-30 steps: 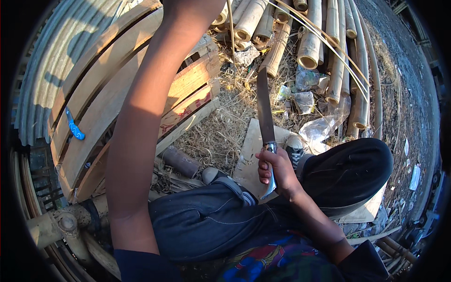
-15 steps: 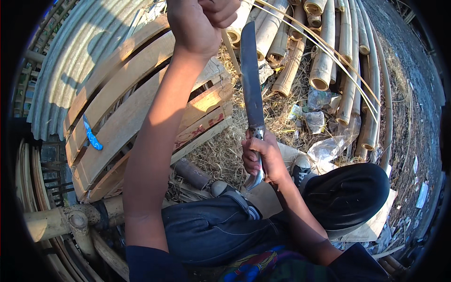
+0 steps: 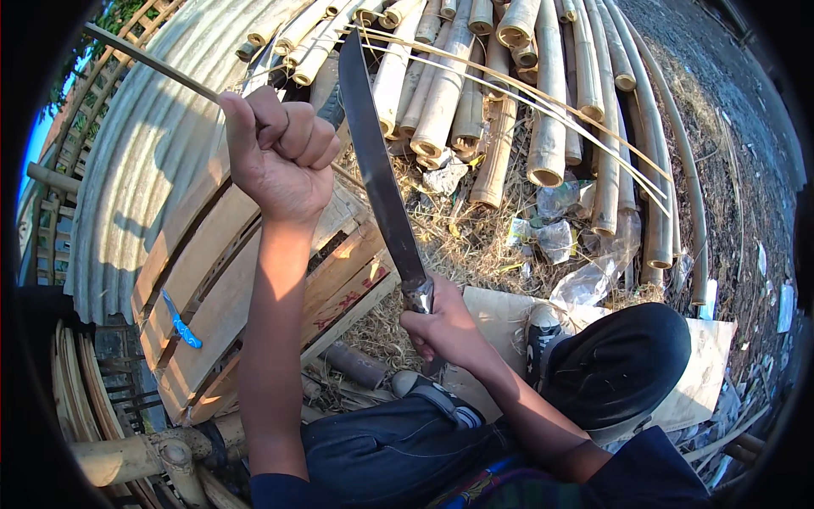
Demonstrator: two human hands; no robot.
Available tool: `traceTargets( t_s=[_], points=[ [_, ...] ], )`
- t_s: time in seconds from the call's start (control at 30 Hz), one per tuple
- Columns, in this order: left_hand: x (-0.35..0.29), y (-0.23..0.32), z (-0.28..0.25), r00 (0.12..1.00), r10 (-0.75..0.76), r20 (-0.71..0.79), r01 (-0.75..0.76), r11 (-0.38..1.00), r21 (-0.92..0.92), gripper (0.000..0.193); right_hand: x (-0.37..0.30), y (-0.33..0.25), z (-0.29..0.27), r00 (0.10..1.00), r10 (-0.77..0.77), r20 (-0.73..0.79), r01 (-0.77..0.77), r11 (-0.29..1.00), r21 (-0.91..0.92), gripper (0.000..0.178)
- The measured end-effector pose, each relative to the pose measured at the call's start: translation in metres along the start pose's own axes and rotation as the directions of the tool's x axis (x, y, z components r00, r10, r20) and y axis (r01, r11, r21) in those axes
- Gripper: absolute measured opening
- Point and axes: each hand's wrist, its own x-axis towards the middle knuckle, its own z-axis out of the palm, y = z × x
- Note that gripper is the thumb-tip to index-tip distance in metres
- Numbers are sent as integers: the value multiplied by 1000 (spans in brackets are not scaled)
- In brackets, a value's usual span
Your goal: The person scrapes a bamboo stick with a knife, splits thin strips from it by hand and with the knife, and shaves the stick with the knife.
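My left hand (image 3: 284, 157) is raised and closed around a long thin bamboo strip (image 3: 153, 62). The strip runs out to the upper left, and a short end shows on the right, behind the machete's blade. My right hand (image 3: 445, 327) grips the handle of a machete (image 3: 377, 161). Its dark broad blade points up and slightly left, to the right of my left fist. Below my left forearm stands a slatted wooden crate (image 3: 220, 246). A small knife with a blue patterned handle (image 3: 180, 322) lies on its slats.
Cut bamboo poles (image 3: 551, 102) are piled ahead, with pale thin strips (image 3: 577, 119) across them. A corrugated sheet (image 3: 144, 153) is at the left. Clear plastic (image 3: 598, 271) and dry straw litter the ground. Cardboard (image 3: 695, 365) lies under my bent leg. A thick bamboo bar (image 3: 127, 461) is at lower left.
My left fist has come lower and to the left, bringing the strip into view. The machete has tilted leftward, and my right hand has shifted slightly left and down. The view has shifted too.
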Motion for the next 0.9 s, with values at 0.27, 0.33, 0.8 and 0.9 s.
traceTargets(
  t_s=[0.27, 0.33, 0.8, 0.9],
  points=[
    [0, 3, -9, 997, 37, -62, -38, 999, -12, 51, 30, 97, -44, 951, -181, -252, 86, 934, -346, 19],
    [-8, 9, -13, 998, 46, -50, -46, 999, -5, 51, 19, 59, -32, 962, 109, -250, -194, 917, -348, 25],
    [-9, -7, 18, 998, 28, -64, -27, 1000, 14, 53, 23, 77, -42, 944, 135, -301, -159, 986, -54, 13],
    [-10, -6, 20, 996, 50, -72, -48, 998, 31, 53, 18, 69, -35, 946, -26, -322, -46, 976, -213, 14]
  ],
)
